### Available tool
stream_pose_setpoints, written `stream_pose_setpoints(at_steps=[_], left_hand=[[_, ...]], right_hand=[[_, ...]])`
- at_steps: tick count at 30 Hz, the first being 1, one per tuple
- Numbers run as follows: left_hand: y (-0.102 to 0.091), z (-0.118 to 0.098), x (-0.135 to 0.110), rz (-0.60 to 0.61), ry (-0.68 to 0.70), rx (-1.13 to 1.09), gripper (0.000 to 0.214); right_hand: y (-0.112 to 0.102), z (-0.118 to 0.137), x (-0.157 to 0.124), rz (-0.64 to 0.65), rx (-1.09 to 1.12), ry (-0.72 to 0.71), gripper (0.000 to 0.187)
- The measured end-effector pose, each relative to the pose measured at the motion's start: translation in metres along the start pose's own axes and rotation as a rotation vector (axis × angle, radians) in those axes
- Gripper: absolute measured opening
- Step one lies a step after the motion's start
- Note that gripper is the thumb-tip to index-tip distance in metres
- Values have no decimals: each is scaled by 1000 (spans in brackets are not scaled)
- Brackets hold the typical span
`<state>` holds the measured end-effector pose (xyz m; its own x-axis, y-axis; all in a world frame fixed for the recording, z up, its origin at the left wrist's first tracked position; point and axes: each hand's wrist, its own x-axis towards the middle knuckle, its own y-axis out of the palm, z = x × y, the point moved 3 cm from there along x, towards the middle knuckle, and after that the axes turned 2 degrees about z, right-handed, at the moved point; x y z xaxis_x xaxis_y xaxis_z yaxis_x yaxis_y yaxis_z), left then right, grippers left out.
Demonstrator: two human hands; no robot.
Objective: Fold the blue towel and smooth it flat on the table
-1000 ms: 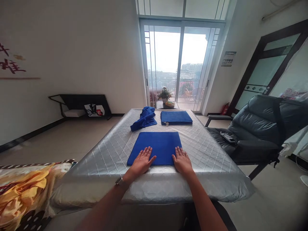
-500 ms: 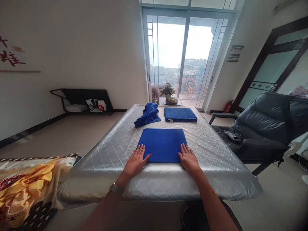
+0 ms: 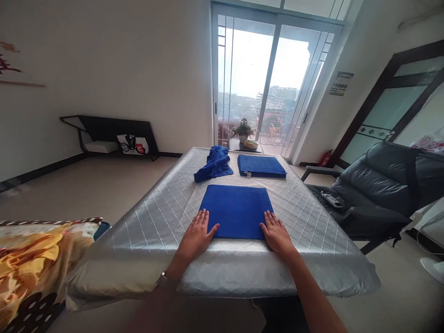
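A blue folded towel (image 3: 237, 210) lies flat as a neat rectangle near the front of the table. My left hand (image 3: 198, 231) rests on its left edge near the front corner, fingers stretched forward and thumb over the cloth. Along the right edge lies my right hand (image 3: 276, 233), flat, with its thumb touching the front right part of the towel. Behind, at the right, is a stack of folded blue towels (image 3: 262, 165) with a white tag. A crumpled blue towel (image 3: 214, 164) sits at the back left.
The table (image 3: 152, 217) has a shiny silver quilted cover. A dark armchair (image 3: 374, 185) with a small device stands to the right. Yellow patterned bedding (image 3: 31, 263) is at the lower left. A potted plant (image 3: 243, 129) stands beyond the table by the sliding glass door.
The view has tilted slightly. Both hands stay flat at the towel's side edges, and the right one has shifted marginally outward. The towels look otherwise unchanged.
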<state>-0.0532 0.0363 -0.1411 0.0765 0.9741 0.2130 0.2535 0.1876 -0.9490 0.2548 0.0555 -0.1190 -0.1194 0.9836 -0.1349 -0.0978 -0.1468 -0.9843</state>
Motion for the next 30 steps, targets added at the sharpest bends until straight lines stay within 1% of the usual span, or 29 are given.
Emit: stream_pose_setpoints(at_steps=[2,5,7,10,13,17,22,24,27,29,30], left_hand=[[0,0,0,2,0,0,87],[1,0,-1,-2,1,5,88],[1,0,-1,-16,8,8,85],[0,-1,-1,-33,16,14,82],[-1,-1,-1,-16,17,19,83],[-1,0,-1,-30,16,22,80],[-2,-2,-1,-43,19,31,80],[-6,-2,-2,-43,-6,41,81],[-15,-1,-1,-71,-84,70,84],[-21,-8,2,-91,-84,77,84],[-22,-16,6,-89,-49,71,83]], right_hand=[[-2,1,-3,-31,-16,-2,65],[-8,4,-6,-130,-56,-18,64],[-13,6,-4,-158,-54,-21,63],[-22,9,7,-140,-29,-13,64],[-27,10,25,-104,-12,-14,65],[-22,4,44,-56,21,14,66],[-9,-2,51,-84,30,0,65],[-6,-3,51,-90,43,0,65],[-6,-3,50,-95,69,7,65],[-7,-2,50,-100,85,11,65],[-7,-2,50,-103,92,12,65]])
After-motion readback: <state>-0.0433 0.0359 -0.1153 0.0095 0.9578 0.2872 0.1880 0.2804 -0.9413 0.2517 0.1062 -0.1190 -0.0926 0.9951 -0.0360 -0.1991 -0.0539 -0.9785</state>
